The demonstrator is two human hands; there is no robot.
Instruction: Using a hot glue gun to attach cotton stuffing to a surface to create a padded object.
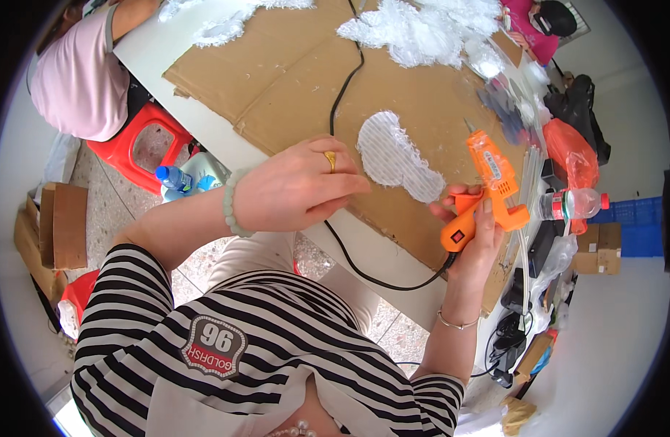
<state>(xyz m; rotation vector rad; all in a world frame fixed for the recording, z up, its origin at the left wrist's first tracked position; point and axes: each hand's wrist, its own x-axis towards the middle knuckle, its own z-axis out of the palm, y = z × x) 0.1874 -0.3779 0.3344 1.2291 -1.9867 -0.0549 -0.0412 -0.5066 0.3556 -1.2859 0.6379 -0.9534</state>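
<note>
My right hand [479, 231] is wrapped round the handle of an orange hot glue gun [493, 171], its nozzle pointing away from me. A black cord [397, 286] runs from the handle's base, curves under my left hand and continues to the far edge. My left hand [298, 186] hovers over the table's near edge, fingers drawn together; what they pinch, if anything, is hidden. Between the hands and slightly farther off, a white, fuzzy-edged, sole-shaped piece [395, 156] with a ribbed face lies flat on the brown cardboard [277, 87].
White fluffy pieces [422, 33] are heaped at the far side. Along the right lie clear glue sticks [526, 197], a plastic bottle [572, 205] and an orange-red bag [572, 156]. One person [84, 73] sits at the left by a red stool [142, 146]; another [535, 25] is far right.
</note>
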